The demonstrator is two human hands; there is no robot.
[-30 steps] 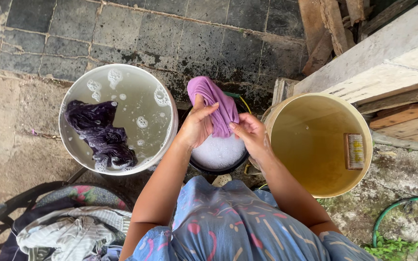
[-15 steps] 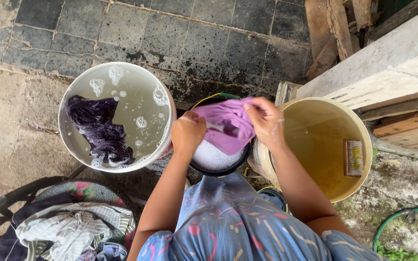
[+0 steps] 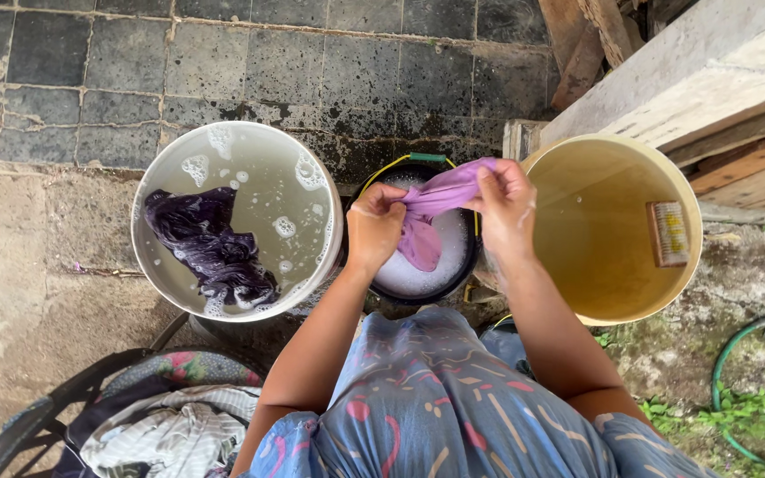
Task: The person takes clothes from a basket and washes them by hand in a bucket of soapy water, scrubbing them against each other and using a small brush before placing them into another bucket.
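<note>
Both hands up over small black bucket, centre of scene, full of white suds.

Left hand: fingers curled tight, pinching left end of purple cloth. Right hand: closed on right end of same cloth, thumb on top, knuckles toward far side. Cloth stretched between the two grips, roughly horiz., w/ a loose fold sagging down from middle into the suds, just right of left hand. Cloth sits between hands, not past either fist except a short tail at right hand's far edge. Wet, bunched, no flat spread visible.

Left of black bucket, touching or nearly: big white bucket w/ cloudy soapy water, foam patches at far rim, dark purple garment soaking in left half. Right of black bucket: yellow bucket w/ murky water, scrub brush floating near right wall. Right forearm crosses near-left rim of yellow bucket.

Near left corner: dark basket w/ pile of striped and light laundry. Near right: green hose curving on mossy ground. Far right: stacked wood planks. Ground far side is dark wet paving tiles, left is bare concrete.

Blue patterned dress fills near centre.
</note>
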